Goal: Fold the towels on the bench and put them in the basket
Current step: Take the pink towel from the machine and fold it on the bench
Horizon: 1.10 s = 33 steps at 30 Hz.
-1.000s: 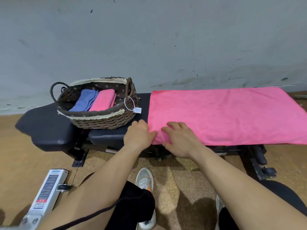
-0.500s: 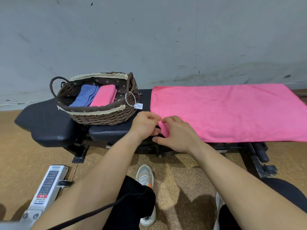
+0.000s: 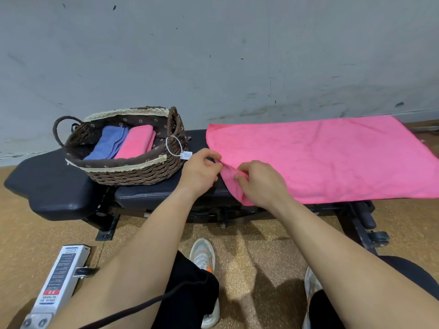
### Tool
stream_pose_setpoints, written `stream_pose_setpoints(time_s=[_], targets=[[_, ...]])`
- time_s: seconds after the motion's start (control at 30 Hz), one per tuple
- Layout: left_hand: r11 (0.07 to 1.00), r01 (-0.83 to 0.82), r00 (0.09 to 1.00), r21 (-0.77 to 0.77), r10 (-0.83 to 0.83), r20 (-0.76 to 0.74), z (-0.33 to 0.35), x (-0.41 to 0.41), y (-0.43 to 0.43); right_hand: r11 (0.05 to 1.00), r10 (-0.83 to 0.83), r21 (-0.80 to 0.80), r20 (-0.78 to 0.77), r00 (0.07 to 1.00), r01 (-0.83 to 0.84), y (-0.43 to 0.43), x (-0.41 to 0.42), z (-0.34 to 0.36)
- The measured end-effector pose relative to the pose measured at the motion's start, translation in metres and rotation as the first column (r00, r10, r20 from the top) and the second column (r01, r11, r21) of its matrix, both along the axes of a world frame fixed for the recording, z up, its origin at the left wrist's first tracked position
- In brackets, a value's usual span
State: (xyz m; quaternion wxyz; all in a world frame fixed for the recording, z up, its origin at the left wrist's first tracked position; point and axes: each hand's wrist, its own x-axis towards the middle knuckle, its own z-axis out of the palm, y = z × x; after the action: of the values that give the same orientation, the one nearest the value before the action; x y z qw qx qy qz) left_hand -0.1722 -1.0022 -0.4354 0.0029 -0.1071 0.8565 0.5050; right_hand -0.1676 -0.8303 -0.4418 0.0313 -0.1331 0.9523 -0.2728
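Folding of the pink towel [image 3: 327, 157] on the bench [image 3: 147, 193] is beginning: left hand [image 3: 200, 170] and right hand [image 3: 261, 182] pinch its near left corner. Next, I think, this end must travel over to the far end, edges matched, before the basket [image 3: 133, 172].

Basket [image 3: 133, 173] on bench [image 3: 54, 184], left of spread towel [image 3: 327, 157].

Scuffed grey wall [image 3: 213, 43], speckled tan floor [image 3: 261, 257], white labelled bar [image 3: 59, 276].

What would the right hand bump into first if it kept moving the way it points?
Probably the left hand: the right hand points leftward along the edge of the pink towel, which both pinch. The basket lies beyond, though depth is unclear.
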Motion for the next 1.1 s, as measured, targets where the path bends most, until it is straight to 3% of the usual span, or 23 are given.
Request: stream_pose_setpoints(time_s=[0.17, 0.27, 0.5, 0.73, 1.1], targets=[[0.977, 0.008, 0.989, -0.215, -0.039, -0.141, 0.001, -0.039, 0.017, 1.0, -0.008, -0.003, 0.092, 0.996, 0.008, 0.016, -0.01, -0.004], [0.906, -0.048, 0.979, -0.421, -0.041, -0.2, 0.003, -0.076, 0.024, 1.0, -0.021, 0.024, 0.088, 0.996, 0.019, 0.026, -0.016, -0.005], [0.726, 0.062, 0.993, -0.685, 0.025, 0.117, -0.014, -0.153, 0.016, 0.996, 0.005, 0.086, 0.038, 0.999, -0.009, 0.058, -0.039, -0.008], [0.734, 0.052, 0.995, -0.677, 0.017, 0.095, -0.006, -0.172, 0.028, 0.995, -0.067, 0.086, 0.076, 0.995, 0.06, 0.1, -0.063, -0.007], [0.78, 0.013, 0.972, -0.626, -0.156, -0.174, 0.04, -0.203, 0.116, 0.896, -0.433, -0.108, 0.006, 0.901, 0.431, 0.218, -0.05, 0.011]])
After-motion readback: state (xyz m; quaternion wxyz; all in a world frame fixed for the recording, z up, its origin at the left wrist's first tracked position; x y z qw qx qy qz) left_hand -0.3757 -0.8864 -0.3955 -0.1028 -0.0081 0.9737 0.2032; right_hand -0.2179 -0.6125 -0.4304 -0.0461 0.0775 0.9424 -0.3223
